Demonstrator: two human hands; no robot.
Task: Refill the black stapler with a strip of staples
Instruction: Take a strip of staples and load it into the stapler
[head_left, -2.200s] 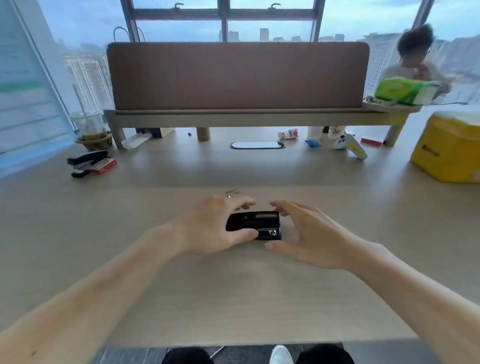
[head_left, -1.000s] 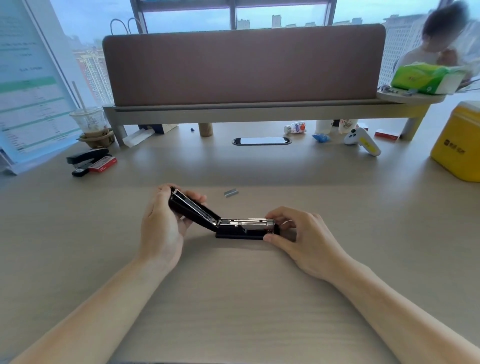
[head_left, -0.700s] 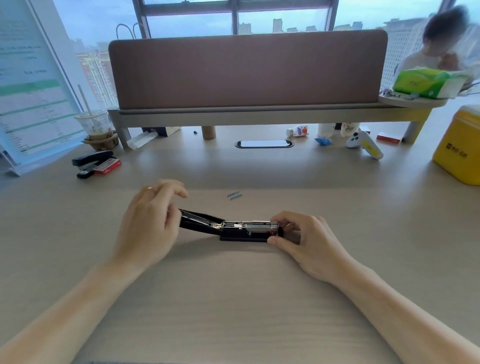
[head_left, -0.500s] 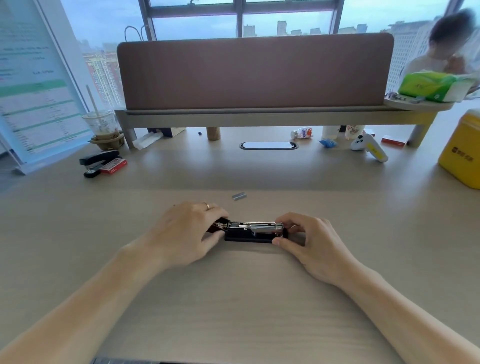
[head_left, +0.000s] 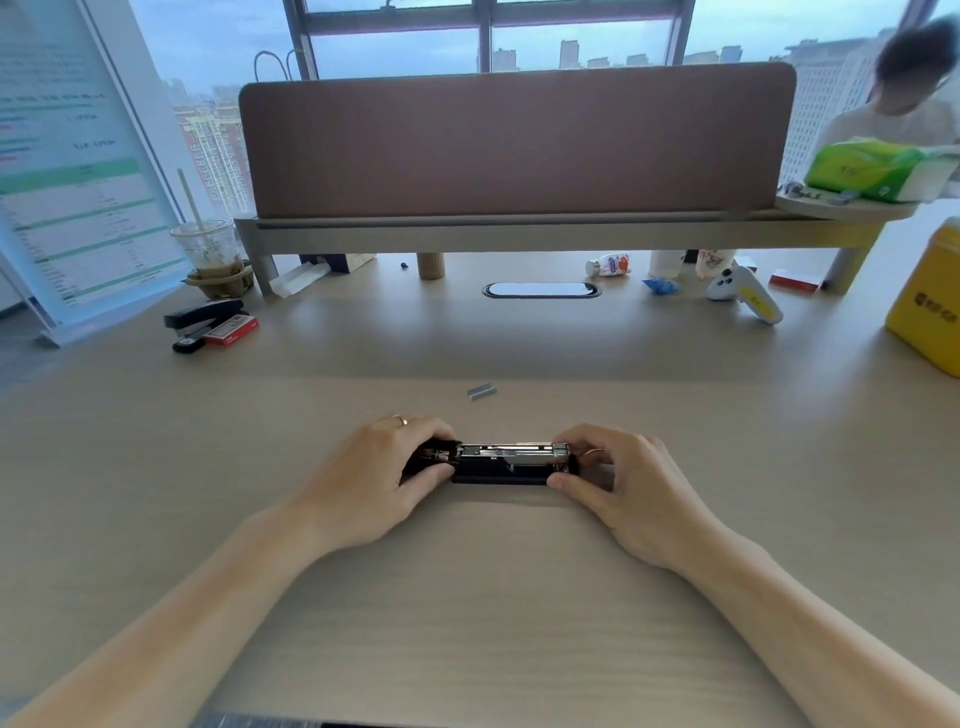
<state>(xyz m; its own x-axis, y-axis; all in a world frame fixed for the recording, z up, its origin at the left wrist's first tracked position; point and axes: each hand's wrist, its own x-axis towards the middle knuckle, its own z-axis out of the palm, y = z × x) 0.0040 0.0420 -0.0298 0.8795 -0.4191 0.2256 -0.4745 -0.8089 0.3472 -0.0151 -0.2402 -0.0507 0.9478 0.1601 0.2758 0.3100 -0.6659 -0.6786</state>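
Stapler (head_left: 501, 464) lies between both hands, opened, metal channel showing; left hand (head_left: 382, 480) and right hand (head_left: 621, 480) pinch its ends. Staple strip (head_left: 481, 391) waits just beyond, not yet loaded.

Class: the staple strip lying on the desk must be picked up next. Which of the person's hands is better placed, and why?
Probably the right hand. It only pinches the stapler's front end, while the left hand covers the hinged rear, steadying it. The staple strip lies beyond the stapler, roughly between both hands.
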